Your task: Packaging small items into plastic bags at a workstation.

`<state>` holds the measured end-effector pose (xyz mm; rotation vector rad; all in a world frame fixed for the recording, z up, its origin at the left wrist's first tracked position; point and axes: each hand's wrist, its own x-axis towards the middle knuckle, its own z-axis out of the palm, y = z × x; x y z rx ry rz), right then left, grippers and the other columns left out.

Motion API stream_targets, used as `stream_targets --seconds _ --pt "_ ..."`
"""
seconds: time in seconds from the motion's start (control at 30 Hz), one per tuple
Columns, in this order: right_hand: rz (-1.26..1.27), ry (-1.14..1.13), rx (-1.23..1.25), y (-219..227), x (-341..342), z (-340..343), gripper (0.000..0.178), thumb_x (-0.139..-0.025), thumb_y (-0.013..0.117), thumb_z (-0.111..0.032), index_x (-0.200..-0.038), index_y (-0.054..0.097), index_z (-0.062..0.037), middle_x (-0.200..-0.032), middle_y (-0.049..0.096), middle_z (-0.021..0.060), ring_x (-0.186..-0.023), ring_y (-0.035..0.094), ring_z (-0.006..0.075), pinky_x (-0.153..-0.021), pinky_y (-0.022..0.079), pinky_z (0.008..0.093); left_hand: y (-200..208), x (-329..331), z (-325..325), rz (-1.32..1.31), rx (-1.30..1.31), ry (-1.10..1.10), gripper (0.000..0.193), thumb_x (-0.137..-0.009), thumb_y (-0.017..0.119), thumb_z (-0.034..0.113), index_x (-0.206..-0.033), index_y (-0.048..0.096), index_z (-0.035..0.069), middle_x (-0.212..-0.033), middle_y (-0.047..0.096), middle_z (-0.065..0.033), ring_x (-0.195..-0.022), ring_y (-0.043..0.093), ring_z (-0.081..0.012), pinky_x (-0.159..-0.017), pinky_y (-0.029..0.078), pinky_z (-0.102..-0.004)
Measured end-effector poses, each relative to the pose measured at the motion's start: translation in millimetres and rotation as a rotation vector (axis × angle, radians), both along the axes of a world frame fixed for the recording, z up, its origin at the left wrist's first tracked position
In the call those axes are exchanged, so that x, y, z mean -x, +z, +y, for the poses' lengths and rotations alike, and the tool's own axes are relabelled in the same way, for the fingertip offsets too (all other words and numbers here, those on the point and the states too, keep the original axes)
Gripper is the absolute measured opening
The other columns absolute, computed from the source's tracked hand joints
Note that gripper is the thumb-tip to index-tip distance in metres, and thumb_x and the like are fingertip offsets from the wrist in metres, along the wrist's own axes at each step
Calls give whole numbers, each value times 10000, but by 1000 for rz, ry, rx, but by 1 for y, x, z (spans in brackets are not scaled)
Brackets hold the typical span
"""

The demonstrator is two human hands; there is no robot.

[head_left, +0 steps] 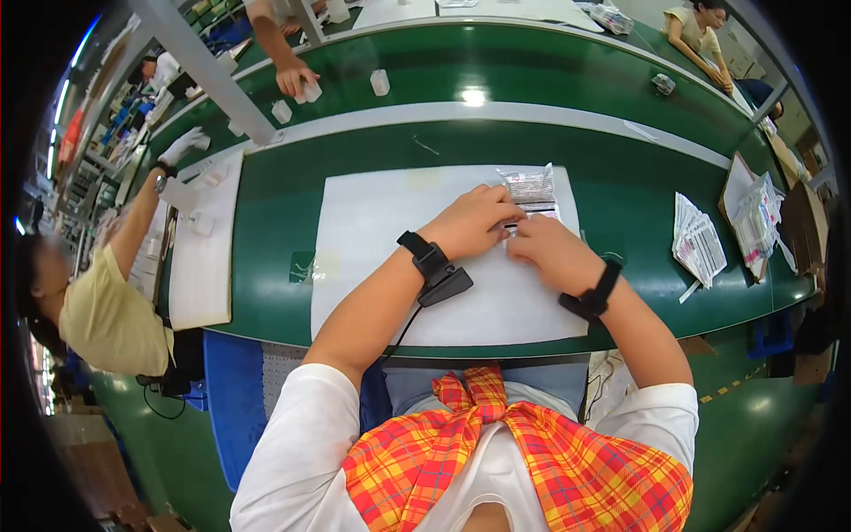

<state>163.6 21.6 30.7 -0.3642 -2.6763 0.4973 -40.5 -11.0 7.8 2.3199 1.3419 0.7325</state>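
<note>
A silver foil packet (530,188) with printing on it lies near the far right corner of a white sheet (390,284) on the green bench. At the packet's near left edge are the bent fingers of my left hand (474,220), closed on it. My right hand (557,254) meets the left from the right side, its thumb and fingers pinched together. Whatever sits between the right fingertips is hidden. A dark strip and a pale edge show just below the packet, beside my fingers. Black straps circle both my wrists.
Flat packets (698,241) lie to the right, near an open carton (752,213) of more packets. Beyond a raised rail, a co-worker's hand (297,80) touches a small white box; another white box (379,82) stands nearby. A co-worker (111,301) reaches across a white board at left.
</note>
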Motion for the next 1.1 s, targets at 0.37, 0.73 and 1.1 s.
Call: stream_targets --seconds 0.37,0.73,1.1 --pt "164 -1413 482 -77 -428 -157 148 -935 542 -84 -1067 561 -20 -1005 594 85 -935 570 218 -827 451 327 20 -13 -11 93 2 89 254 -809 668 198 -1040 674 93 -1040 604 -68 -997 548 -288 -853 484 -385" --pt "248 -733 409 44 -111 -54 405 -912 613 -159 -1283 556 -8 -1153 628 151 -1043 613 249 -904 471 347 22 -9 -19 278 -91 215 254 -762 719 242 -966 654 106 -977 581 -76 -937 544 -272 -805 476 -390" --pt "-551 -578 183 23 -34 74 742 -768 746 -247 -1401 421 -36 -1209 586 209 -1075 587 347 -943 470 384 19 -10 -11 135 -66 292 198 -741 710 242 -842 634 91 -893 569 -85 -893 543 -283 -770 452 -410"
